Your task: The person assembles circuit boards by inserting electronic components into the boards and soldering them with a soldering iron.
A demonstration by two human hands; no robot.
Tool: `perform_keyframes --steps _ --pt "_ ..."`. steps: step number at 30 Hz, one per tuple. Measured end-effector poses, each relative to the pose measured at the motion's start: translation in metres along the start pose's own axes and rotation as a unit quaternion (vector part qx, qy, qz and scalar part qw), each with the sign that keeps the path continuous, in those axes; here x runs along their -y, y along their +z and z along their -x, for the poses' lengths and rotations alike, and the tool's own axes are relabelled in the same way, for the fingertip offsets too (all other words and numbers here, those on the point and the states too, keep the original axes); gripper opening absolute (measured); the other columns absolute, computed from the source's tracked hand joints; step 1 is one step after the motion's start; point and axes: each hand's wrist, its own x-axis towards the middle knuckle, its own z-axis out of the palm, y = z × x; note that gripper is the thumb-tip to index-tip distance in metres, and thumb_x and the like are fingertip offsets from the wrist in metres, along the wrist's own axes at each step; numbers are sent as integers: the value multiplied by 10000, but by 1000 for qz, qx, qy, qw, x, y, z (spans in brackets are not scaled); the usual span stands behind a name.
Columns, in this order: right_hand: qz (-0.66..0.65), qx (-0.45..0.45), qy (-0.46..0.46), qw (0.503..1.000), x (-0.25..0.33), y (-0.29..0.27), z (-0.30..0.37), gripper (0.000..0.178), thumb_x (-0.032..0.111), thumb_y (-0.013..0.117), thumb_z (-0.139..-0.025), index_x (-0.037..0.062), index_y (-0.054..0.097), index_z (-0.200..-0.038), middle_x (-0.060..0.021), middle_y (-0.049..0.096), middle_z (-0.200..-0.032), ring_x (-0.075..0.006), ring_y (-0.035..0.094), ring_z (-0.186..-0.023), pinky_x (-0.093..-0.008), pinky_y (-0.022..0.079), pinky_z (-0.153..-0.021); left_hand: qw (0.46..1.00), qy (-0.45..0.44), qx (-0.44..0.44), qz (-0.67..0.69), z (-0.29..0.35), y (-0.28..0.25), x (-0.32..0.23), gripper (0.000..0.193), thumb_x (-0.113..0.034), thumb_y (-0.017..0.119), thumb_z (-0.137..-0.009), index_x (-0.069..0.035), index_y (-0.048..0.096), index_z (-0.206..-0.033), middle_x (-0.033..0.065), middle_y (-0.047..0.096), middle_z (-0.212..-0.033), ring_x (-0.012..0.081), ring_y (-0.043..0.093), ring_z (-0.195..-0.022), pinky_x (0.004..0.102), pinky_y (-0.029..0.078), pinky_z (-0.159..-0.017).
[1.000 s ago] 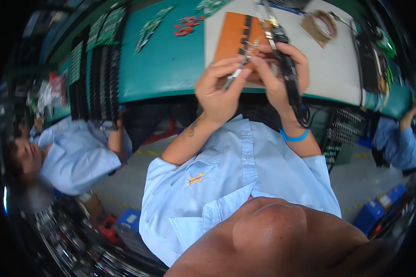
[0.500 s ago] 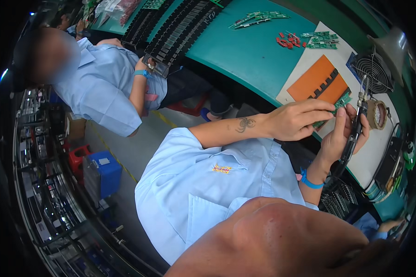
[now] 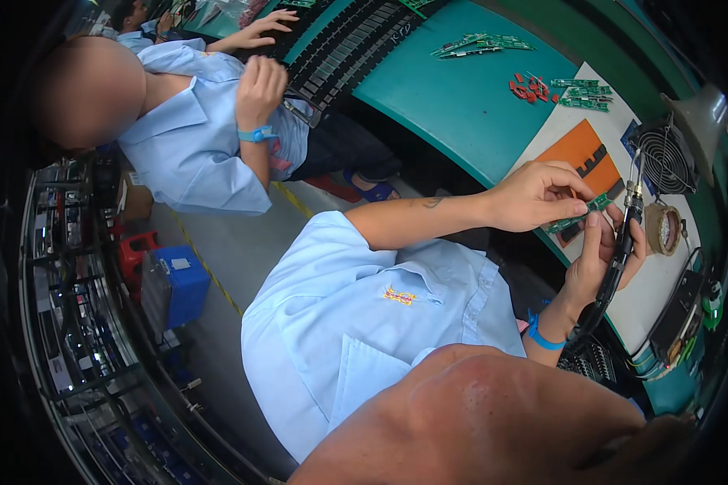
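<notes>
My left hand (image 3: pixel 534 196) pinches a small, narrow green circuit board (image 3: pixel 576 212) between thumb and fingers. In my right hand (image 3: pixel 597 255) lies a soldering iron (image 3: pixel 615 263) with a black handle, its metal tip pointing up and away from me. The right thumb and a fingertip also touch the far end of the board. Both hands are held over the near edge of the bench, close to an orange mat (image 3: pixel 569 147) with a dark notched strip across it. My fingers partly hide the board.
Beyond the mat lie red parts (image 3: pixel 529 89) and green boards (image 3: pixel 586 95), with another board pile (image 3: pixel 481 44) farther back. A round-grilled fan (image 3: pixel 664 158) and a tape roll (image 3: pixel 666 229) stand right. A co-worker (image 3: pixel 202 113) sits left beside black slotted racks (image 3: pixel 356 56).
My left hand has turned and its grip on the board has shifted, so more of the board shows. The iron stays in my right hand. The co-worker has raised both hands.
</notes>
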Motion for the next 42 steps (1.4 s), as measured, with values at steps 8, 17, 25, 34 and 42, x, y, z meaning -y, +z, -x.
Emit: perform_keyframes --steps 8,17,25,34,42 --pt "-24 -6 35 999 4 7 5 547 -45 802 -804 36 519 -1265 -210 695 -1130 -188 708 -808 -275 600 -645 996 -5 -42 -73 11 -7 -8 245 -13 700 -912 31 684 -1152 93 698 -1073 124 641 -808 224 531 -703" --pt "-37 25 -77 996 -9 -3 -1 485 -8 866 -730 52 639 -1155 -40 763 -944 -90 699 -718 -205 562 -617 998 -43 -24 31 8 -28 8 269 36 630 -968 30 590 -1234 163 652 -1156 189 653 -975 274 529 -898" --pt "-50 -7 -120 991 -10 -3 -4 385 77 817 -765 71 662 -1118 -12 737 -888 -123 684 -688 -245 534 -603 989 -92 30 113 -1 -37 3 240 -10 594 -1002 14 563 -1239 161 636 -1191 195 643 -991 280 515 -915" --pt "33 51 -73 995 8 -42 7 331 25 728 -866 17 650 -1187 -112 691 -982 -166 618 -760 -260 503 -708 978 -145 -73 127 -18 -69 -3 302 0 588 -971 33 596 -1271 155 684 -1109 204 659 -907 310 539 -802" --pt "11 167 -164 972 -4 -46 3 386 -16 763 -756 5 688 -1135 -108 698 -954 -213 575 -766 -299 484 -726 979 -162 -66 105 -22 -62 -6 298 17 617 -943 35 632 -1240 130 687 -1025 144 636 -841 229 516 -754"
